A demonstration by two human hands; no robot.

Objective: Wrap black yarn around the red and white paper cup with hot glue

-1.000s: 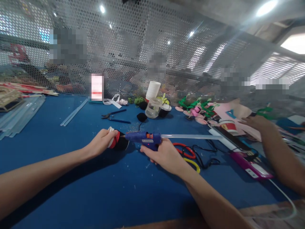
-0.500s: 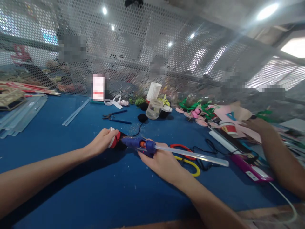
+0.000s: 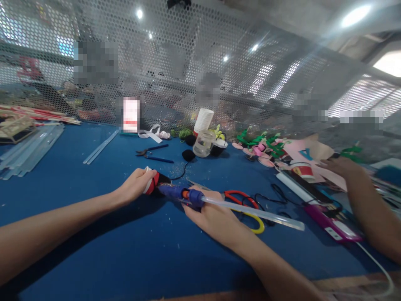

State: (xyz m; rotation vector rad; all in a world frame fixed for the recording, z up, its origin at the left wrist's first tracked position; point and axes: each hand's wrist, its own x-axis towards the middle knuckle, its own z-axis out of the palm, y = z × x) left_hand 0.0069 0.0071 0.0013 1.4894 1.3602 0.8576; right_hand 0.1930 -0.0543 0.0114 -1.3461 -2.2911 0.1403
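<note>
— Hands low over the blue surface [image 3: 94, 234] — what's the right hand [image 3: 216, 217] got?

— Fingers clamped round a blue hot-glue gun [image 3: 178, 193] with a long clear glue stick [image 3: 253, 213] trailing out the back, nozzle aimed left.

— And the left hand [image 3: 134, 187]?

— Fingers closed on a small red, white and black round piece [image 3: 153, 184], resting on the surface, right at the nozzle.

— Anything close by?

— Red-handled scissors [image 3: 239, 196] and a yellow loop [image 3: 255, 221] just beyond the right hand, dark pliers [image 3: 152, 153] farther back, a clear plastic jar [image 3: 203, 143] near the mesh. Another person's arm [image 3: 360, 196] reaches in far right.
</note>
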